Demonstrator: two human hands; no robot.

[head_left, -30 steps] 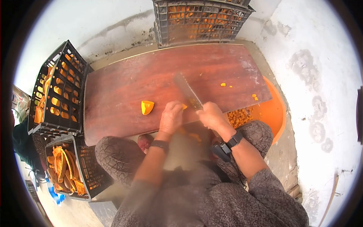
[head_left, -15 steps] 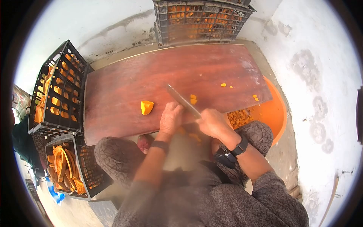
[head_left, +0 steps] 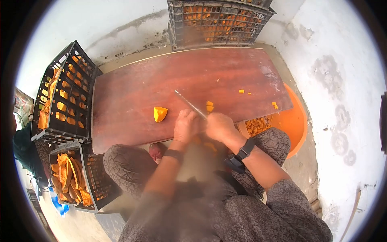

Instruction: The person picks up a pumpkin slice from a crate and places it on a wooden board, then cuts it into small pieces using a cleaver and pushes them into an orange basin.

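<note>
Red-brown board (head_left: 133, 80), set lengthwise left to right, near edge over the knees, right near corner overhanging an orange basin (head_left: 297, 121). Three black crates of orange pieces around it: far crate (head_left: 219, 24) against the far edge, left crate (head_left: 60, 97) tilted at the left end, near crate (head_left: 76, 177) below that.

Right hand (head_left: 217, 126) at the near edge, clenched around the handle of a knife (head_left: 189, 104). Left hand (head_left: 185, 126) just beside it, fingers curled down onto the board; anything beneath them hidden, so its grasp not to be told.

Knife seen almost edge-on, as a thin line. Long axis diagonal, tip pointing away from the body and leftward, toward the middle of the board.

Wedge (head_left: 160, 113) of orange flesh left of the left hand, apart from it and from the blade. Two cubes (head_left: 209, 106) just right of the blade. Scattered crumbs (head_left: 275, 105) nearer the right end.

Bare wood wide open beyond the tip and to the left. Little room behind the hands, close to the near edge.
</note>
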